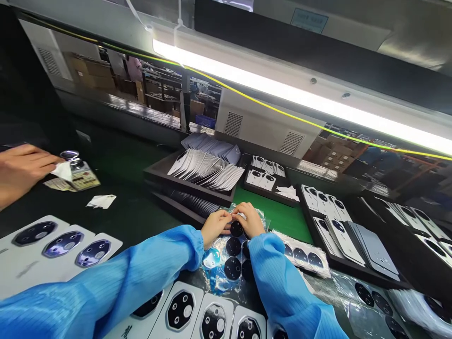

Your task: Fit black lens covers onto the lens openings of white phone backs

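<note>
While both hands meet at the far end of the clear sheet (221, 278), the work looks like freeing or peeling one black disc (237, 229); that is a judgement from how the fingers gather there. The left hand (216, 227) comes in from the left with thumb and fingers drawn narrow at the disc's far left edge. The right hand (251, 221) arches over from the right, its fingertips narrow too and close to the left hand's. Whether either has closed on the disc itself or on its film, I cannot tell.

The disc sits just below the fingertips, beyond the other black discs, which lie in two columns on the sheet. Being round, it has no clear long axis; its dark face turns up toward the viewer. The columns run near to far, and blue film (212, 258) shines at their left.

Nearer, a row of pale panels (197, 325) lies partly cut off by the lower edge, their dark camera plates (180, 309) facing up.

As I judge it, the next move calls for a fine pinch at the disc's rim, one hand steadying while the other lifts, with fingertips kept off the glossy face.
</note>
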{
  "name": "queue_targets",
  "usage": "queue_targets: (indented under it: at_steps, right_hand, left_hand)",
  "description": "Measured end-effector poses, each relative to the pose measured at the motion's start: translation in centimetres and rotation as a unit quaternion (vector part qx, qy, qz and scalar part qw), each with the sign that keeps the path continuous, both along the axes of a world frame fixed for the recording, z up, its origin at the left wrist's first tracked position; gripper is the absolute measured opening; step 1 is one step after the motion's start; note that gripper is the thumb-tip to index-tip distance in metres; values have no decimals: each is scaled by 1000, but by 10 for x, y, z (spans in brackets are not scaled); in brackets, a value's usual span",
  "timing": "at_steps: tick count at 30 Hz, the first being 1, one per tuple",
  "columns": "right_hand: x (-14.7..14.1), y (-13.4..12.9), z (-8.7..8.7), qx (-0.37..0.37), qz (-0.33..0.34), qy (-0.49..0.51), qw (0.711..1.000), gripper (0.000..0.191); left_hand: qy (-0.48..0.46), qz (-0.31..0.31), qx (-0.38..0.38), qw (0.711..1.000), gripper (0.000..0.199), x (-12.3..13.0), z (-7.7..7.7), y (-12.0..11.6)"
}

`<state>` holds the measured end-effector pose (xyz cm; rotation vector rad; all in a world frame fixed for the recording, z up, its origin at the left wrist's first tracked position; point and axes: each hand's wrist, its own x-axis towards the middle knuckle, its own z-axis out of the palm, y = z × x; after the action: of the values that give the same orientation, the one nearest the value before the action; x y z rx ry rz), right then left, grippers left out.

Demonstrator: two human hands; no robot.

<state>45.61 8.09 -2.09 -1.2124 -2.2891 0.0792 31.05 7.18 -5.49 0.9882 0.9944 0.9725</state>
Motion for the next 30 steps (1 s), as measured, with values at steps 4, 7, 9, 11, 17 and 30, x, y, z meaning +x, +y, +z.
queue_targets:
  at_steps: [4, 7, 9, 11, 17, 30]
  right_hand:
    - [4, -2, -7, 38, 25, -45, 998, 19]
    - [7, -3, -13, 67, 41, -84, 993, 21]
    - [10, -4, -15, 83, 55, -108, 989, 21]
    - [13, -5, -17, 94, 70, -130, 984, 21]
    - [28, -17, -27, 108, 101, -176, 973, 25]
    - [28, -16, -23, 105, 20, -209, 972, 24]
  left_hand:
    - [34, -14, 3, 999, 23, 1, -1, 2]
    - [91, -22, 28, 995, 25, 4, -1, 5]
    - [152, -24, 61, 986, 26, 5, -1, 9]
    - [228, -26, 104, 968, 26, 5, 0, 12]
    - [428, -41, 226, 874, 27, 4, 5, 9]
    - [555, -66, 293, 776, 26, 2, 6, 9]
